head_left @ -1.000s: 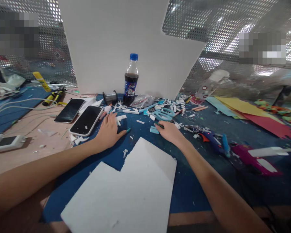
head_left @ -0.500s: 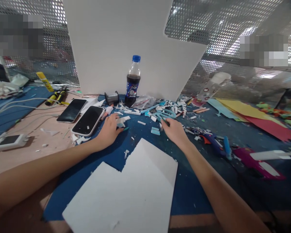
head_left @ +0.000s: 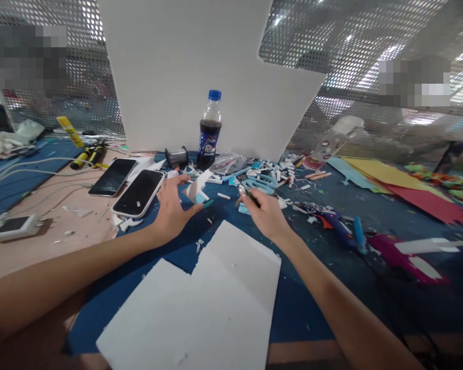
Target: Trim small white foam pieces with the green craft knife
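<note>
My left hand (head_left: pixel 173 208) is open, thumb and fingers spread around a tilted white scrap (head_left: pixel 197 186) with light blue bits; I cannot tell whether the fingertips touch it. My right hand (head_left: pixel 268 213) is closed on a slim craft knife (head_left: pixel 251 197) with a dark handle and a silvery front end, pointing up and left. Beneath it lies a small light blue piece (head_left: pixel 244 208), partly hidden. Light blue-handled scissors (head_left: pixel 264 183) rest just beyond the right hand. Nearer me, a notched white foam board (head_left: pixel 216 303) lies flat on the blue mat.
Two phones (head_left: pixel 139 192) lie left of my left hand. A Pepsi bottle (head_left: pixel 209 139) and a wire spool (head_left: pixel 176 156) stand before a tall white board (head_left: pixel 193 61). Foam scraps litter the middle. Coloured paper (head_left: pixel 405 180) and a magenta glue gun (head_left: pixel 405 257) are on the right.
My right hand has moved left, away from the scissors, raising the craft knife into clearer view. My left fingers have spread wider, and the white scrap beside them now stands more tilted.
</note>
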Demonstrator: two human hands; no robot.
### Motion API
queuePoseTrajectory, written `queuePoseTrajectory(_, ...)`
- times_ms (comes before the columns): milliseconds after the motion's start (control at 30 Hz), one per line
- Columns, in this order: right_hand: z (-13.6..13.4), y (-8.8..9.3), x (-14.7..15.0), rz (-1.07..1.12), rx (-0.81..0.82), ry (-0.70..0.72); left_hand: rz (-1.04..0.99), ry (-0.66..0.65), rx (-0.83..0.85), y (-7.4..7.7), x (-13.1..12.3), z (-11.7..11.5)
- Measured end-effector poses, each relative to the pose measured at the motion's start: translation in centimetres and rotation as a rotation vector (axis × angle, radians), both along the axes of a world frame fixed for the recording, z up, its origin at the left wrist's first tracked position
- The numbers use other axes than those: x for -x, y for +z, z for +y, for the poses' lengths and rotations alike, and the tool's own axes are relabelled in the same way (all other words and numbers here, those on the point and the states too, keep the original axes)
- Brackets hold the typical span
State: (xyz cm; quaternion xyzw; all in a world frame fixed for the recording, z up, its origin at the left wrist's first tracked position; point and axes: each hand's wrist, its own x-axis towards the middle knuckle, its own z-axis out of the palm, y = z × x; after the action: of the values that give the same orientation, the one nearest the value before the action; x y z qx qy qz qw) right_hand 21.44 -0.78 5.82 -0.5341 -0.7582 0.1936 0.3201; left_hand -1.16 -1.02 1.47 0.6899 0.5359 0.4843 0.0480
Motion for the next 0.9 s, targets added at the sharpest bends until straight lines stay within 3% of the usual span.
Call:
queuePoseTrajectory(167,-2.1,0.5,2.2,0.129,0.232,0.264,0.006,-0.208,-0.062,0.3,-1.0,-2.1)
queuePoseTrajectory(333,-2.4,-0.1,3.0,0.255,0.330,0.300,-0.001,-0.419,-0.097,0.0,-0.8,-1.9)
queuePoseTrajectory(433,-2.0,-0.2,2.6,0.252,0.354,0.301,-0.091,-0.561,0.004,0.0,-0.5,-1.5)
queuePoseTrajectory(500,-1.7,-0.3,2.3,0.242,0.349,0.296,-0.257,-0.624,0.114,0.2,-0.5,-1.3)
queuePoseTrajectory(600,-1.6,-0.4,2.1,0.246,0.342,0.303,-0.489,-0.620,0.333,0.4,-0.9,-1.4)
queuePoseTrajectory(700,-1.6,-0.7,2.2,0.295,0.376,0.337,-0.552,-0.592,0.492,0.6,-1.3,-1.6)
queuePoseTrajectory(900,-2.0,-0.9,2.7,0.272,0.395,0.306,-0.599,-0.578,0.517,0.7,-1.5,-2.1)
